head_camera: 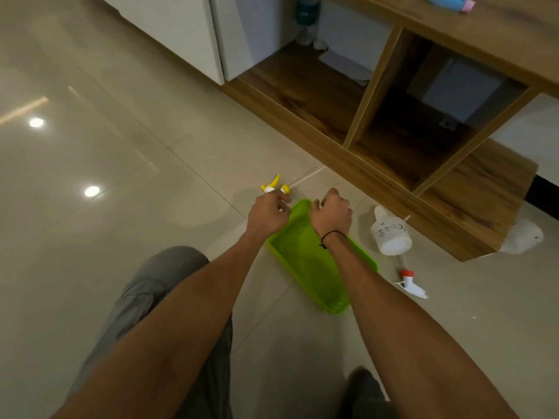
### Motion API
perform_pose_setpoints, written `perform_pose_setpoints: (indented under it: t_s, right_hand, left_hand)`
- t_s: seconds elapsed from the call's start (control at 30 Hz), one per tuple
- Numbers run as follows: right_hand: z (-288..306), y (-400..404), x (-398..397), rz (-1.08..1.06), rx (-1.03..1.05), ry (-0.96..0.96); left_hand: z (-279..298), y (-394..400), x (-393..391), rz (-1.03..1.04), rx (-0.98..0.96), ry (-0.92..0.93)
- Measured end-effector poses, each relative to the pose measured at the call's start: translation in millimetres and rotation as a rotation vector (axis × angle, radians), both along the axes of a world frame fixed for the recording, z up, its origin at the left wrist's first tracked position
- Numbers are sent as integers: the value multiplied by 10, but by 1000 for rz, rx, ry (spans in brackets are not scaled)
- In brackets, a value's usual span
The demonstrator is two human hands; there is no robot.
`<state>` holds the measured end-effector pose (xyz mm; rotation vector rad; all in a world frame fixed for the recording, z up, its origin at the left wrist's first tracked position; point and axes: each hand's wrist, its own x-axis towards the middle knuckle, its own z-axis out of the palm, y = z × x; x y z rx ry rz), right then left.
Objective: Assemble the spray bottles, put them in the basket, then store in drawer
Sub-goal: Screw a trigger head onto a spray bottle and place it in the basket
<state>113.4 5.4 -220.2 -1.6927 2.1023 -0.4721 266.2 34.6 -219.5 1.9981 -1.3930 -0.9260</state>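
A lime-green basket (302,261) lies empty on the tiled floor in front of me. My left hand (267,217) is closed around a yellow-and-white spray head (273,186), whose thin tube (308,176) trails off to the right. My right hand (332,214) hovers over the basket's far end with its fingers curled; what it holds, if anything, is hidden. To the right, a white bottle (390,232) lies on its side without a head. A red-and-white spray head (410,284) lies near it on the floor.
A low wooden shelf unit (393,122) with open compartments runs along the right. Another white bottle (524,237) lies at its corner. A water bottle (307,19) stands at the shelf's back. My knees are at the lower edge.
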Motion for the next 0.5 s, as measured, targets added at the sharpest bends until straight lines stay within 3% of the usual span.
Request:
perform_pose_setpoints:
  t_s: [0.13, 0.33, 0.5]
  right_hand:
    - [82, -104, -416, -95, -81, 115]
    - [-8, -87, -956, -237, 113, 350]
    - [-66, -36, -1149, -317, 344, 246]
  left_hand:
    - [-24, -76, -173, -57, -20, 55]
    - [-33, -96, -372, -131, -48, 96]
    - [17, -93, -430, -171, -53, 101]
